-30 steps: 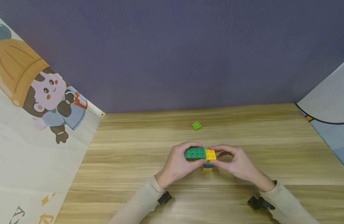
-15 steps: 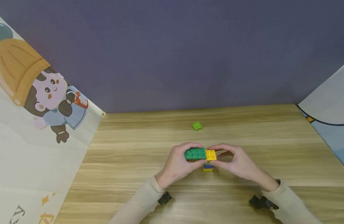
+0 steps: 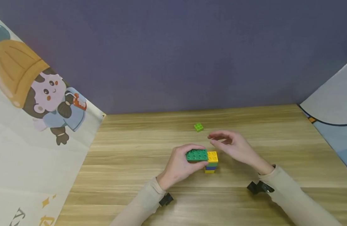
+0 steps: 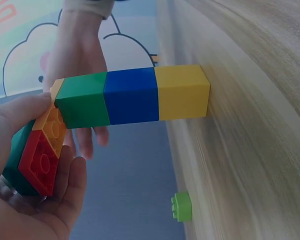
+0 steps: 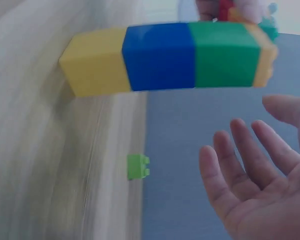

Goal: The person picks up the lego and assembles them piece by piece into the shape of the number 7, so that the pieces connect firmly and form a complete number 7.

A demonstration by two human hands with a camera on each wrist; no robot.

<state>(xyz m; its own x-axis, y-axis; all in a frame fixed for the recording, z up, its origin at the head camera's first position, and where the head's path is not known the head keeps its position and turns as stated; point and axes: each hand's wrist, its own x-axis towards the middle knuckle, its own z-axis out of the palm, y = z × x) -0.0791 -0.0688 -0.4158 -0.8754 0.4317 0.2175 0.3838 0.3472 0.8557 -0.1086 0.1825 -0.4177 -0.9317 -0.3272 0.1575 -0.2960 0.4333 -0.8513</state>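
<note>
A tower of toy building blocks stands upright on the table: a yellow block at the bottom, a blue block, then a green block. Capping it is a thin orange-yellow brick, studs up. A dark green eight-stud brick sits beside those studs and overhangs to the left, with a red brick under it. My left hand pinches the dark green brick between thumb and fingers. Holding nothing, my right hand hovers behind and right of the tower, fingers loosely bent.
A small lime-green four-stud brick lies farther back on the wooden table. Behind the table rises a dark blue-grey wall. Printed panels border the left and right sides.
My right hand has let go of the orange-yellow brick and moved back, away from the tower. The left hand keeps its hold on the dark green brick.
</note>
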